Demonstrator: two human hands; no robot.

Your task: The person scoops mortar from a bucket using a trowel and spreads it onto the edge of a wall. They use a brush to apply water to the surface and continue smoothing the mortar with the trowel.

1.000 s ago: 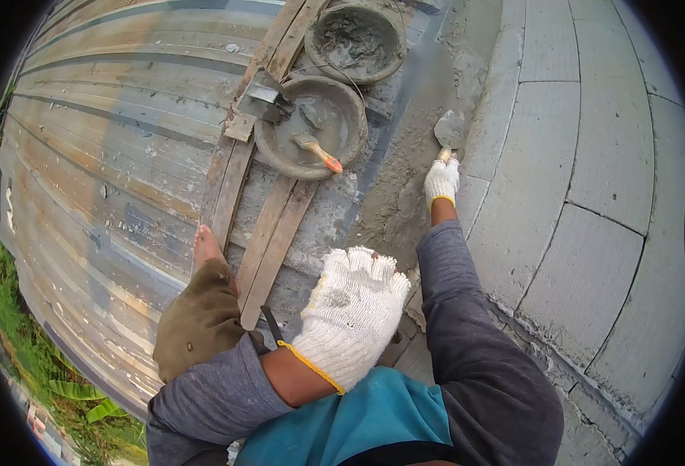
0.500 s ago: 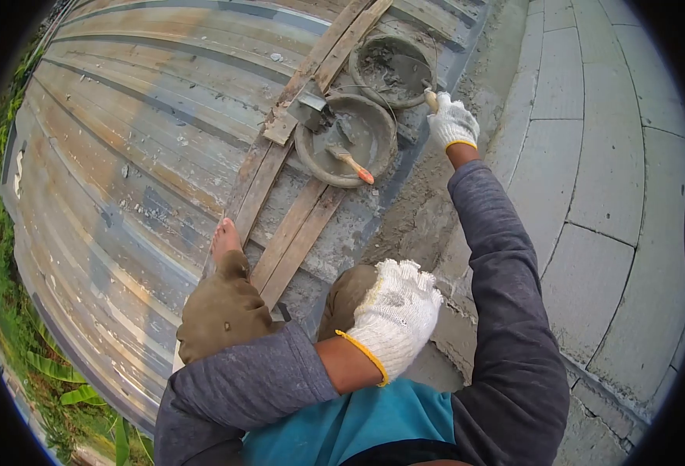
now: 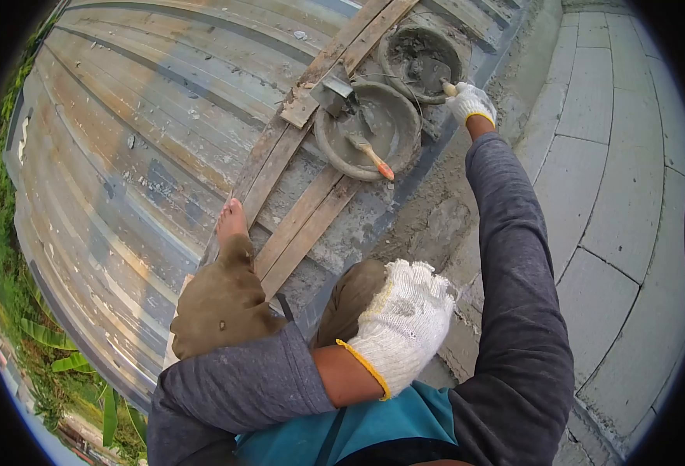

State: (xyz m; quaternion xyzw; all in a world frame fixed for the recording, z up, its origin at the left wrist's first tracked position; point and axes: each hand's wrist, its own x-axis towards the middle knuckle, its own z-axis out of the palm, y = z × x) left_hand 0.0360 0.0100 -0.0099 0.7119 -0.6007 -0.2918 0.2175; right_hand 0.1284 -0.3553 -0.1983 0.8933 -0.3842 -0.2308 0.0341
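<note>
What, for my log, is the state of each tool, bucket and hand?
Right hand: gripping trowel
Left hand: gloved, grip hidden
Trowel: held, at far bucket
Far bucket: holding grey mix
Near bucket: holding grey mix
Brush: propped in near bucket
Metal tool: at near bucket's rim

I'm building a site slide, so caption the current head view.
Gloved right hand grips a trowel at the far bucket, while a brush rests in the near bucket.

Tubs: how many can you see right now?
2: the far tub, by the right hand; the near tub, holding a brush, closer to the person. None seems hidden.
</note>
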